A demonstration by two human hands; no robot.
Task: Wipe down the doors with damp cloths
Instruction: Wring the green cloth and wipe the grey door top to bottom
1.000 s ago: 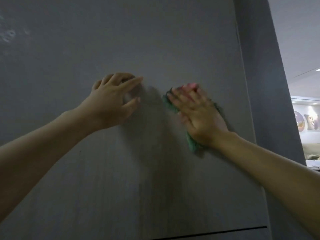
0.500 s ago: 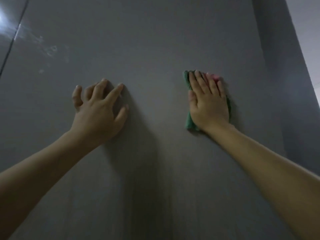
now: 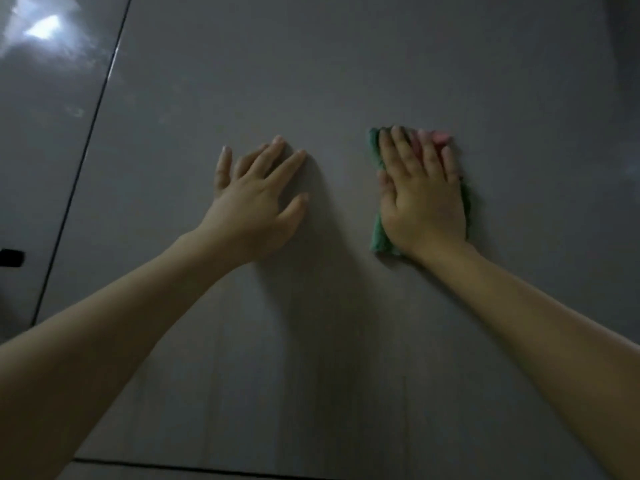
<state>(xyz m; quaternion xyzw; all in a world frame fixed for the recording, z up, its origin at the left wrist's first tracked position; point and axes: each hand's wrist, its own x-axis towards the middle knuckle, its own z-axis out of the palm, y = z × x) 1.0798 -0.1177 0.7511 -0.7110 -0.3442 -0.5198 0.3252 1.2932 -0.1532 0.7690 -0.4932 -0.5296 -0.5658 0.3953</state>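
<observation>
A large grey door panel (image 3: 329,71) fills the view. My right hand (image 3: 424,199) lies flat on a folded green cloth (image 3: 378,237) with a pink edge, pressing it against the door with straight fingers. Most of the cloth is hidden under the palm. My left hand (image 3: 258,199) rests on the bare door to the left of the cloth, fingers spread and straight, holding nothing.
A dark vertical seam (image 3: 86,147) separates this panel from a glossy neighbouring panel (image 3: 34,116) at the left, which carries a small black fitting (image 3: 10,258). A horizontal seam (image 3: 207,470) runs along the bottom. A darker edge (image 3: 623,64) borders the door at the right.
My right hand has slid the cloth to the right and turned upright. The view has swung left, bringing the left seam and glossy panel into sight. My left hand stays flat on the door.
</observation>
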